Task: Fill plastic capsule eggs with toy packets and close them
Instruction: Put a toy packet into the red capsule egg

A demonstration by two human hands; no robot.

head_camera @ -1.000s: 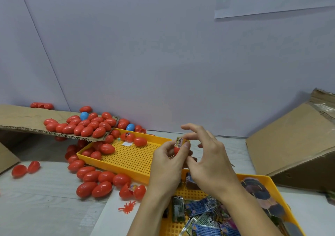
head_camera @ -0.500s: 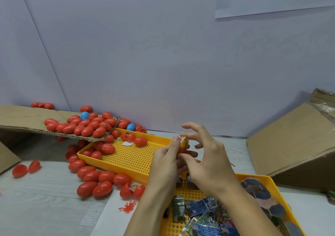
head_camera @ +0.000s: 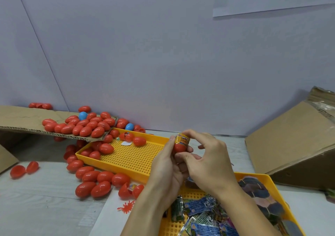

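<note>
Left hand (head_camera: 168, 165) grips red egg half (head_camera: 179, 147) above the trays; right hand (head_camera: 208, 159) pinches packet (head_camera: 182, 139) into it. Advise: tuck packet fully below rim before capping.

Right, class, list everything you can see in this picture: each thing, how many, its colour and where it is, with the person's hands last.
Closed eggs: dozens, red, on the cardboard flap, the table and the far tray.
Blue eggs: two, among the red ones at the back.
Open egg: one, red, beside the near tray.
Egg halves: two, red, on the table at far left.
Far tray: one, yellow, perforated.
Near tray: one, yellow, holding packets.
Packets: many, blue and green.
Cardboard box: one, brown, right.
Splat toy: one, red, on the table.
Egg half: one, red, held.
Packet: one, orange, sticking out of that half.
Left hand: holds the egg half.
Right hand: pinches the packet.
</note>
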